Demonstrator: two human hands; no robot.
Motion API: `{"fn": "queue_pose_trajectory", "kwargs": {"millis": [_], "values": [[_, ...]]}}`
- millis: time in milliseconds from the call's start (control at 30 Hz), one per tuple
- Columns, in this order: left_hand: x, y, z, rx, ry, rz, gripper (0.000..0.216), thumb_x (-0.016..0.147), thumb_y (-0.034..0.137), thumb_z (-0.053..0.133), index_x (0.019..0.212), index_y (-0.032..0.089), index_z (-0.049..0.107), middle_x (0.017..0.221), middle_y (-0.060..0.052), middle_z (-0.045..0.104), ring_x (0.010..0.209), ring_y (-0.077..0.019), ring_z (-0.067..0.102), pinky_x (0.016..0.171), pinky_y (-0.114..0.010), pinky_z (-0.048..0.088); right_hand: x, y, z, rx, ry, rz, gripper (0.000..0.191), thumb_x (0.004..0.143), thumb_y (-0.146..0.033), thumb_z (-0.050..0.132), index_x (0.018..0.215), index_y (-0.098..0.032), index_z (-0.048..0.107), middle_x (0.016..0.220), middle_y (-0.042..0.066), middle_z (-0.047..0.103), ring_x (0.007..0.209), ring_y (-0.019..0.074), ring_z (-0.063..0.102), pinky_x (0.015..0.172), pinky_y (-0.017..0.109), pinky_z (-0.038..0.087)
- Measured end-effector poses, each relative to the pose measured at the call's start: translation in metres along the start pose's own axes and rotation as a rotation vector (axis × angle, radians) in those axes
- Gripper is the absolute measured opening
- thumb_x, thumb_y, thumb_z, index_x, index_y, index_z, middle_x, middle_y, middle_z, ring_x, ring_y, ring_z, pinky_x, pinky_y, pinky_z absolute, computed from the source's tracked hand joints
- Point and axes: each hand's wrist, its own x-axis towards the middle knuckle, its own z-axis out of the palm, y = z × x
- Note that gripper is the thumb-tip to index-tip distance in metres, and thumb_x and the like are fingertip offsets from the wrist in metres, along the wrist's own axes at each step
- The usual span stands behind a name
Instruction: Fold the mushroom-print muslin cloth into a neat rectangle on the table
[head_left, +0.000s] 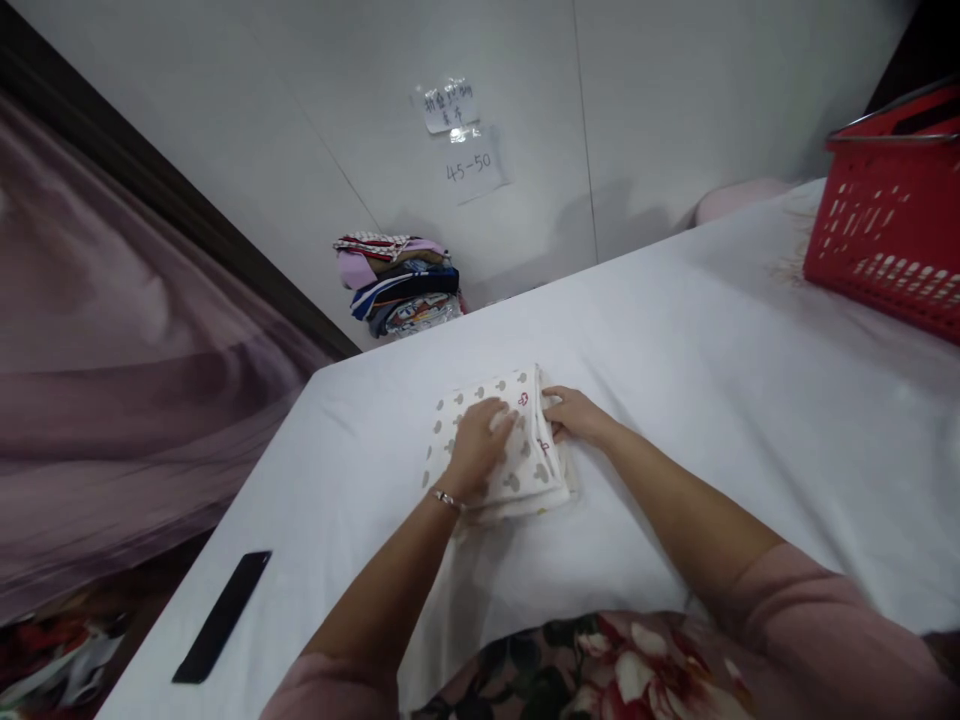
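A folded white cloth [499, 385] with grey-beige mushroom prints and small red motifs lies on the white-covered table. Its layers show along the right side and front edge. My left hand [480, 448] rests palm down on top of the cloth, with fingers extended and a bracelet at the wrist. At the right edge, my right hand [576, 414] has its fingers at the layers and appears to grip them; its fingertips are partly hidden by the fabric.
A black flat object [223, 618] lies on the table [337, 480] at the left. Folded clothes [405, 285] are stacked beyond the far edge by the wall. A red basket [885, 220] stands at the right. A pinkish curtain [112, 380] hangs at the left.
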Motion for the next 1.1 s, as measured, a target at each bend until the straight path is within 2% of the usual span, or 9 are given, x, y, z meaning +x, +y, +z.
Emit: {"fn": "queue_pose_trajectory", "kwargs": {"millis": [100, 200, 267, 333, 500, 633, 800, 967, 1100], "values": [[-0.028, 0.041, 0.003, -0.077, -0.104, 0.079, 0.038, 0.087, 0.045, 0.051, 0.117, 0.023, 0.055, 0.117, -0.005, 0.060, 0.107, -0.0195, 0.055, 0.096, -0.033, 0.042, -0.001, -0.001, 0.001, -0.014, 0.014, -0.036, 0.058, 0.072, -0.005, 0.058, 0.129, -0.010, 0.044, 0.044, -0.005, 0.056, 0.044, 0.0141, 0.057, 0.044, 0.023, 0.051], [-0.049, 0.063, 0.012, -0.024, -0.107, 0.091, 0.062, 0.078, 0.047, 0.062, 0.131, 0.023, 0.042, 0.130, -0.008, 0.051, 0.118, -0.0244, 0.048, 0.098, -0.038, 0.040, -0.002, -0.001, 0.001, -0.030, 0.009, -0.052, 0.058, 0.071, -0.004, 0.058, 0.127, -0.010, 0.045, 0.046, -0.004, 0.057, 0.044, 0.0143, 0.057, 0.045, 0.024, 0.051], [-0.057, 0.065, 0.022, 0.051, -0.098, 0.071, 0.074, 0.073, 0.044, 0.067, 0.136, 0.022, 0.035, 0.139, -0.011, 0.042, 0.126, -0.0286, 0.040, 0.101, -0.043, 0.037, -0.003, -0.001, 0.001, -0.045, 0.009, -0.062, 0.056, 0.070, -0.004, 0.058, 0.125, -0.011, 0.047, 0.047, -0.004, 0.058, 0.044, 0.0141, 0.057, 0.045, 0.024, 0.051], [-0.061, 0.061, 0.030, 0.105, -0.093, 0.039, 0.072, 0.073, 0.037, 0.066, 0.136, 0.021, 0.035, 0.141, -0.012, 0.039, 0.129, -0.0298, 0.038, 0.103, -0.045, 0.035, -0.003, -0.002, 0.000, -0.060, 0.011, -0.069, 0.056, 0.069, -0.003, 0.058, 0.124, -0.011, 0.048, 0.047, -0.004, 0.058, 0.043, 0.0142, 0.057, 0.045, 0.024, 0.051], [-0.061, 0.052, 0.030, 0.051, -0.074, 0.012, 0.049, 0.076, 0.017, 0.053, 0.124, 0.021, 0.047, 0.127, -0.008, 0.054, 0.117, -0.0218, 0.050, 0.101, -0.034, 0.038, -0.001, -0.001, -0.001, -0.079, 0.030, -0.060, 0.060, 0.068, 0.000, 0.057, 0.126, -0.012, 0.047, 0.047, -0.005, 0.057, 0.044, 0.0150, 0.058, 0.044, 0.024, 0.051], [-0.063, 0.060, 0.023, 0.032, -0.123, -0.031, 0.045, 0.081, 0.028, 0.054, 0.125, 0.022, 0.048, 0.128, -0.007, 0.053, 0.115, -0.0222, 0.052, 0.099, -0.034, 0.040, 0.001, 0.000, -0.002, -0.079, 0.034, -0.062, 0.061, 0.069, 0.000, 0.056, 0.127, -0.012, 0.046, 0.047, -0.004, 0.057, 0.044, 0.0150, 0.058, 0.044, 0.025, 0.052], [-0.072, 0.075, 0.029, 0.171, -0.094, -0.016, 0.067, 0.073, 0.049, 0.066, 0.130, 0.023, 0.043, 0.150, -0.012, 0.026, 0.134, -0.0322, 0.029, 0.105, -0.048, 0.031, -0.002, -0.001, -0.002, -0.067, 0.026, -0.072, 0.060, 0.070, -0.002, 0.059, 0.127, -0.012, 0.046, 0.049, -0.004, 0.057, 0.046, 0.0152, 0.059, 0.045, 0.025, 0.053], [-0.080, 0.085, 0.036, 0.292, -0.086, 0.044, 0.079, 0.069, 0.037, 0.072, 0.137, 0.027, 0.033, 0.152, -0.010, 0.021, 0.139, -0.0330, 0.018, 0.109, -0.057, 0.017, -0.005, -0.003, -0.002, -0.075, 0.032, -0.083, 0.059, 0.071, -0.002, 0.058, 0.128, -0.011, 0.046, 0.046, -0.005, 0.054, 0.044, 0.0141, 0.057, 0.044, 0.024, 0.052], [-0.080, 0.086, 0.035, 0.264, -0.082, 0.076, 0.062, 0.071, 0.023, 0.065, 0.129, 0.024, 0.043, 0.147, -0.010, 0.033, 0.135, -0.0307, 0.027, 0.109, -0.054, 0.020, -0.006, -0.004, -0.002, -0.082, 0.026, -0.078, 0.060, 0.072, -0.002, 0.056, 0.130, -0.010, 0.043, 0.047, -0.005, 0.056, 0.044, 0.0140, 0.057, 0.045, 0.024, 0.052]]}}
